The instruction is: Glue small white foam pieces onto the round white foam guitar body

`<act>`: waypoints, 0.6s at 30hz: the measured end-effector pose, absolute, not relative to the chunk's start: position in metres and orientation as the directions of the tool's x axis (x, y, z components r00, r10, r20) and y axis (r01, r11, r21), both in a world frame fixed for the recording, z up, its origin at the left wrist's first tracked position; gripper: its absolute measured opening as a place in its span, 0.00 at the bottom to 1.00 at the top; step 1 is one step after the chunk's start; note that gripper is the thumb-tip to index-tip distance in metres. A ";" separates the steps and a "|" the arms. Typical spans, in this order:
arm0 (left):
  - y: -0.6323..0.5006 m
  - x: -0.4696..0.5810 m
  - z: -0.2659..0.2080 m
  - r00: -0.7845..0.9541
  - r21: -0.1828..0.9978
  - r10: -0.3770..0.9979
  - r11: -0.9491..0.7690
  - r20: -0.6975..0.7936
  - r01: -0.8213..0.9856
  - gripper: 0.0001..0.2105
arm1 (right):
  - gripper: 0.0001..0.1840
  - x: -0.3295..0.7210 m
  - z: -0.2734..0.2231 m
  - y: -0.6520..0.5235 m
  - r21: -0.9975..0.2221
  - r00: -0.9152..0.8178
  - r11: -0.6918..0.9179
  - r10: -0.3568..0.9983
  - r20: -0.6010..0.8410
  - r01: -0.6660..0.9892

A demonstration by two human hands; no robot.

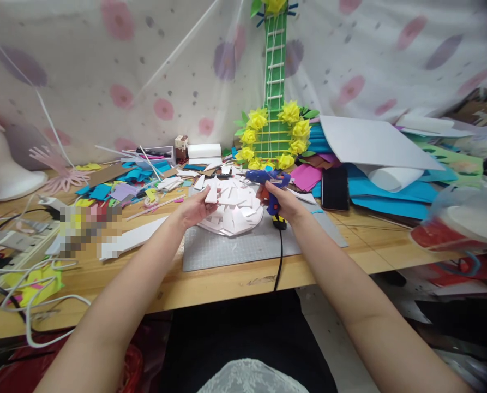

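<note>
Between the fingers of my left hand (196, 207) is a small white foam board piece (211, 191), held up at the left side of a white round form (237, 215). Many cut white pieces cover that form, some overlapping and tilted. My right hand (282, 199) is wrapped round the grip of a blue hot glue gun (274, 179), its nozzle pointing left above the form's far right part. A black cord (280, 256) runs from the gun down over the table's front edge. Under the form lies a grey cutting mat (202, 254).
A green paper guitar (274, 82) with yellow flowers stands at the back. Coloured scraps (132, 177) cover the left, near tangled white cables (34, 305). On the right are a black phone (335, 188), blue sheets (386, 188) and a lidded cup (451, 229).
</note>
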State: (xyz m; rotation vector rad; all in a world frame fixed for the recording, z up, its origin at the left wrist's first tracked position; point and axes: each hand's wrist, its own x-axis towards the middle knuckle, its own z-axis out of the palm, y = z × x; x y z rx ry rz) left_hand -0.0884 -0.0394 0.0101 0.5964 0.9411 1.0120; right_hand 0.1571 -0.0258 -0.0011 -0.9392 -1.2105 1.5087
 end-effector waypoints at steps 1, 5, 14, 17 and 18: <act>-0.038 -0.089 0.013 0.210 0.790 0.907 0.422 -0.366 -0.444 0.13 | 0.24 0.161 -0.004 -0.025 -0.969 -0.224 -0.071 0.974 -0.017 -0.235; -0.030 -0.088 0.022 0.172 0.835 0.926 0.376 -0.335 -0.402 0.11 | 0.26 0.171 -0.017 -0.022 -0.953 -0.149 -0.073 0.988 -0.029 -0.295; 0.008 -0.059 0.025 0.017 0.969 0.980 0.194 -0.199 0.154 0.07 | 0.25 0.176 -0.039 -0.016 -0.938 -0.102 -0.075 0.994 -0.043 -0.339; 0.021 -0.047 0.024 -0.025 0.925 0.994 0.111 -0.110 0.364 0.08 | 0.25 0.179 -0.039 -0.016 -0.920 -0.084 -0.079 0.995 -0.050 -0.384; 0.025 -0.043 0.023 -0.042 0.898 0.996 0.095 -0.085 0.430 0.09 | 0.25 0.179 -0.040 -0.016 -0.913 -0.083 -0.083 0.995 -0.054 -0.401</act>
